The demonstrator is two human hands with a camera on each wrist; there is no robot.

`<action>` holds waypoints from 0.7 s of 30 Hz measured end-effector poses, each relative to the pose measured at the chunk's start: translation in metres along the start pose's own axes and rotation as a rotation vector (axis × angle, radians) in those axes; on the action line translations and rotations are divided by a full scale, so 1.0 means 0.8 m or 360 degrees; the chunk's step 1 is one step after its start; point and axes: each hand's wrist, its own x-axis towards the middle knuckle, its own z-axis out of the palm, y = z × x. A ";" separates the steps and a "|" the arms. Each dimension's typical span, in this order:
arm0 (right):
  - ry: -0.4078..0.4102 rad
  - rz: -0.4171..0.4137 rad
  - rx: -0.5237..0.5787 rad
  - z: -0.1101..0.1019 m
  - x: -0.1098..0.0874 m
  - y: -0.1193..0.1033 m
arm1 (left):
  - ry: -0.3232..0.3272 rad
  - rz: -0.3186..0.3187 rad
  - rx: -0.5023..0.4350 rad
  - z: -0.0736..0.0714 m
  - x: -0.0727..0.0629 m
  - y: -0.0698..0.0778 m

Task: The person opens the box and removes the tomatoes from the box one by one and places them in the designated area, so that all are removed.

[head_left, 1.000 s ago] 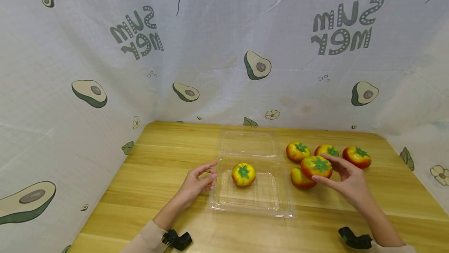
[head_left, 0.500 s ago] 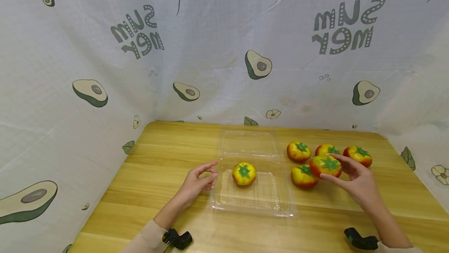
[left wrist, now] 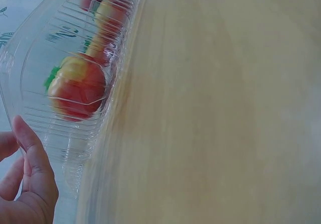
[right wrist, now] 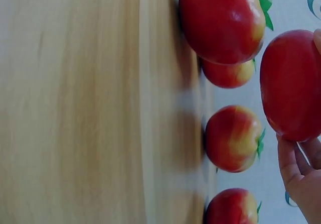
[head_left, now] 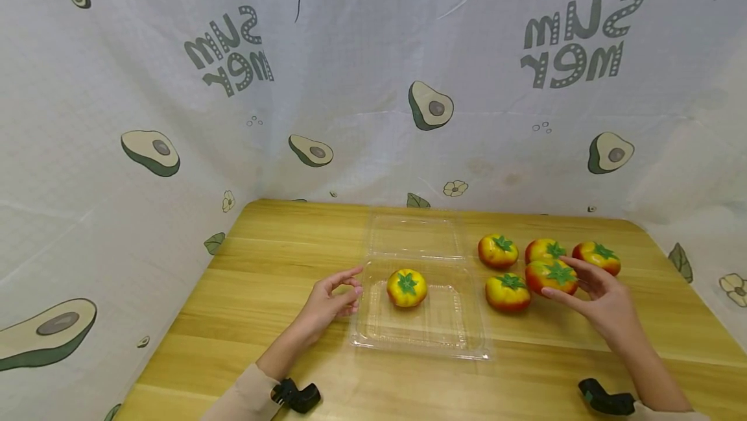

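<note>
In the head view, my right hand point(head_left: 607, 301) holds a red-and-yellow tomato point(head_left: 551, 276) with a green star-shaped top, thumb on its near side and fingers on its far side. The right wrist view shows this tomato point(right wrist: 291, 86) raised above the tabletop. A clear plastic clamshell box point(head_left: 420, 351) lies with its lid folded back, and one tomato point(head_left: 406, 288) sits in its base near the back left. Loosely bent, my left hand point(head_left: 323, 304) has its fingertips right at the box's left rim, thumb and forefinger apart.
Several more tomatoes point(head_left: 508, 292) stand on the wooden table point(head_left: 280, 246) right of the box, close around the right hand. The lid point(head_left: 415, 238) lies flat toward the back. A printed white curtain point(head_left: 362, 71) hangs behind the table and along its sides.
My right hand has moved to the right with its tomato, uncovering more of the tomato nearest the box. The left hand stays at the rim.
</note>
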 end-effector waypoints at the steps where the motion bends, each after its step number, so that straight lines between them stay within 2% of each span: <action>1: -0.0002 -0.0001 0.0002 -0.001 0.000 0.002 | -0.0001 -0.0001 0.0001 0.000 0.000 0.000; 9: -0.0031 0.0012 0.0066 -0.003 0.000 0.013 | -0.0005 0.0004 0.0013 0.000 0.001 0.000; 21: -0.0065 0.0109 0.0061 -0.005 -0.001 0.025 | 0.0006 0.0008 0.0013 0.000 0.000 0.000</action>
